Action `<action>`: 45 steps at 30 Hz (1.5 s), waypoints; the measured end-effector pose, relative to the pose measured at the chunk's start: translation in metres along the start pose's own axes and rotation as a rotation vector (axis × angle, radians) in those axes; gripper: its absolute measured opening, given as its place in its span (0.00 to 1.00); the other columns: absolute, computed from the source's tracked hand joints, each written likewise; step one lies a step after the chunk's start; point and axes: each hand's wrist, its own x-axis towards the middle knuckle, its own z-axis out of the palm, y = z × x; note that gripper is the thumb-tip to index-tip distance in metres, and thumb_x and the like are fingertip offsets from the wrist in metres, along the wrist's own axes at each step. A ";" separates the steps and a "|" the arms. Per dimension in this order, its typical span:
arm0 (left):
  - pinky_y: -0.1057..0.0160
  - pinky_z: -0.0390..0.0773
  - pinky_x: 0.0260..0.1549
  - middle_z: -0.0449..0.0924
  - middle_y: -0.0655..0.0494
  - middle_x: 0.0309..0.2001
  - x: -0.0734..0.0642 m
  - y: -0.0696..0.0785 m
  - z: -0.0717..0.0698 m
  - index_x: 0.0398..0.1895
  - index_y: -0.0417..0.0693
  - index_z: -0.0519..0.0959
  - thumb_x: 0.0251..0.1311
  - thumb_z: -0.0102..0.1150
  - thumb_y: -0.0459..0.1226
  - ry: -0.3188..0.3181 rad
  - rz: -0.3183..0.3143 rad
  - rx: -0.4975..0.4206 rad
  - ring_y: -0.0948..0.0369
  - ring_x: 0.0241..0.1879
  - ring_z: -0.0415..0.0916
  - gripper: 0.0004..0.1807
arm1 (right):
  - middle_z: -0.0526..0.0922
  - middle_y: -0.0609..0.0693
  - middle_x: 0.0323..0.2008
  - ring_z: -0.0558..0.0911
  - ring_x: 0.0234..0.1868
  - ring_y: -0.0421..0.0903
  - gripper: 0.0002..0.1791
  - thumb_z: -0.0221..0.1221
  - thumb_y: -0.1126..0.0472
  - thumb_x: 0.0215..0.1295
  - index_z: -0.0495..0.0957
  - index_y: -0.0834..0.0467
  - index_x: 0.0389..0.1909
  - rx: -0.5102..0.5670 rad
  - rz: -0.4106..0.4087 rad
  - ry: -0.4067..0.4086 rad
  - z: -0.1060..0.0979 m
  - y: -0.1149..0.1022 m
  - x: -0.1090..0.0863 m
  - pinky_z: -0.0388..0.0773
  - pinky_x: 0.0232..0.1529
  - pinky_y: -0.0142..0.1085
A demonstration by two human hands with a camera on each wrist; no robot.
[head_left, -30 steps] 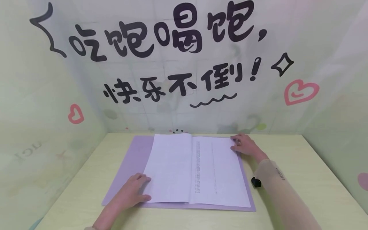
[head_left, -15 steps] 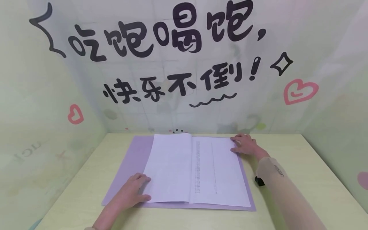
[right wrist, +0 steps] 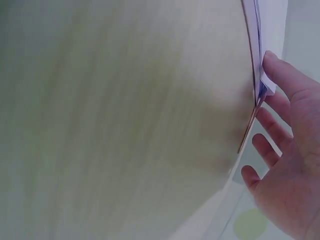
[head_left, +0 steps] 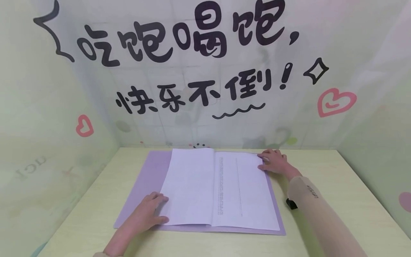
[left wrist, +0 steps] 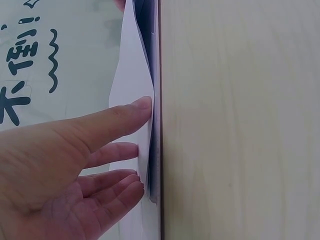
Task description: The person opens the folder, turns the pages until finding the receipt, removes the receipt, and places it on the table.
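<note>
A light purple folder (head_left: 147,182) lies spread on the table, with white pages inside it. The left page (head_left: 189,185) looks blank; narrow columns of small print run down the right page (head_left: 253,192). On the lower part of the left page rests my left hand (head_left: 147,212), thumb and fingers spread apart at its outer edge. In the left wrist view, the thumb (left wrist: 142,102) lies on paper that bows up from the folder. My right hand (head_left: 275,162) touches the far right corner of the right page. Its thumb (right wrist: 272,62) lies on the paper, the other fingers loosely bent.
A small black object (head_left: 291,203) lies on the table (head_left: 334,185) beside the right sleeve (head_left: 316,210), partly covered by it. Behind the table rises a wall (head_left: 205,132) with large black writing and pink hearts. Side walls enclose the table left and right.
My right forearm has shifted slightly to the right, covering more of the small black object. Left hand and pages look the same.
</note>
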 end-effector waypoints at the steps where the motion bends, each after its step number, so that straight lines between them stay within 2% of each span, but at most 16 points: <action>1: 0.41 0.76 0.58 0.77 0.42 0.56 0.000 0.000 0.000 0.55 0.40 0.78 0.42 0.78 0.43 0.001 0.002 -0.001 0.42 0.57 0.73 0.34 | 0.66 0.66 0.66 0.58 0.67 0.71 0.33 0.61 0.47 0.66 0.70 0.60 0.67 -0.004 -0.004 0.007 0.000 0.000 0.000 0.57 0.58 0.68; 7: 0.41 0.75 0.58 0.77 0.42 0.56 0.001 0.001 -0.002 0.55 0.40 0.78 0.42 0.78 0.43 -0.003 -0.002 -0.006 0.42 0.57 0.73 0.34 | 0.69 0.67 0.64 0.60 0.65 0.69 0.30 0.63 0.50 0.64 0.74 0.60 0.64 -0.006 -0.034 0.083 0.004 -0.001 -0.001 0.59 0.56 0.65; 12: 0.41 0.76 0.58 0.77 0.42 0.56 0.000 0.002 -0.002 0.55 0.40 0.78 0.42 0.78 0.44 -0.005 -0.004 -0.014 0.43 0.56 0.74 0.35 | 0.74 0.67 0.60 0.65 0.63 0.68 0.30 0.66 0.53 0.61 0.74 0.61 0.62 0.040 -0.031 0.129 0.009 0.001 0.000 0.62 0.55 0.64; 15: 0.42 0.76 0.58 0.77 0.42 0.55 0.000 0.002 -0.002 0.55 0.40 0.78 0.42 0.78 0.43 -0.001 -0.005 -0.016 0.43 0.56 0.74 0.35 | 0.80 0.64 0.51 0.74 0.54 0.62 0.30 0.66 0.57 0.61 0.72 0.63 0.63 0.129 -0.031 0.120 0.011 0.003 0.002 0.70 0.56 0.58; 19: 0.42 0.76 0.58 0.77 0.43 0.55 0.000 0.002 -0.002 0.55 0.40 0.78 0.42 0.78 0.44 0.002 -0.001 -0.007 0.43 0.56 0.74 0.35 | 0.81 0.60 0.40 0.77 0.39 0.50 0.33 0.66 0.64 0.60 0.67 0.66 0.66 0.277 -0.038 0.094 0.010 0.004 0.003 0.77 0.44 0.41; 25: 0.42 0.76 0.57 0.77 0.43 0.54 -0.001 0.003 -0.002 0.54 0.40 0.78 0.41 0.78 0.43 0.009 0.006 -0.004 0.43 0.55 0.74 0.34 | 0.79 0.62 0.42 0.76 0.37 0.45 0.39 0.65 0.68 0.59 0.61 0.64 0.70 0.409 -0.055 0.104 0.004 0.004 0.001 0.76 0.37 0.30; 29: 0.42 0.76 0.57 0.77 0.43 0.54 -0.001 0.003 -0.002 0.55 0.40 0.78 0.42 0.78 0.43 0.007 0.006 -0.001 0.43 0.55 0.74 0.34 | 0.79 0.63 0.43 0.79 0.38 0.44 0.34 0.64 0.70 0.60 0.65 0.62 0.68 0.467 -0.075 0.119 0.000 0.004 -0.002 0.78 0.37 0.28; 33: 0.42 0.76 0.57 0.77 0.42 0.55 -0.001 0.001 -0.001 0.55 0.40 0.78 0.42 0.78 0.43 0.001 -0.002 -0.010 0.43 0.56 0.74 0.34 | 0.80 0.65 0.46 0.82 0.41 0.50 0.25 0.63 0.70 0.61 0.74 0.62 0.60 0.461 -0.118 0.122 -0.008 -0.001 -0.004 0.79 0.39 0.28; 36: 0.41 0.76 0.57 0.77 0.42 0.55 -0.001 0.001 -0.001 0.55 0.40 0.78 0.42 0.78 0.43 0.004 -0.002 -0.013 0.43 0.56 0.74 0.34 | 0.81 0.66 0.48 0.82 0.42 0.50 0.19 0.63 0.70 0.62 0.77 0.65 0.55 0.443 -0.138 0.110 -0.017 -0.006 -0.005 0.79 0.39 0.28; 40: 0.42 0.77 0.56 0.77 0.43 0.54 -0.001 0.002 -0.001 0.54 0.40 0.78 0.42 0.78 0.43 0.010 0.008 -0.010 0.43 0.55 0.74 0.34 | 0.81 0.65 0.48 0.81 0.40 0.46 0.17 0.62 0.68 0.63 0.78 0.65 0.53 0.429 -0.129 0.078 -0.028 -0.012 -0.004 0.79 0.36 0.28; 45: 0.42 0.77 0.56 0.77 0.43 0.54 -0.001 0.002 -0.002 0.54 0.40 0.78 0.41 0.78 0.43 0.012 0.012 -0.008 0.44 0.54 0.74 0.34 | 0.81 0.63 0.48 0.79 0.40 0.46 0.17 0.63 0.65 0.64 0.79 0.64 0.54 0.401 -0.143 0.044 -0.042 -0.018 0.000 0.78 0.37 0.30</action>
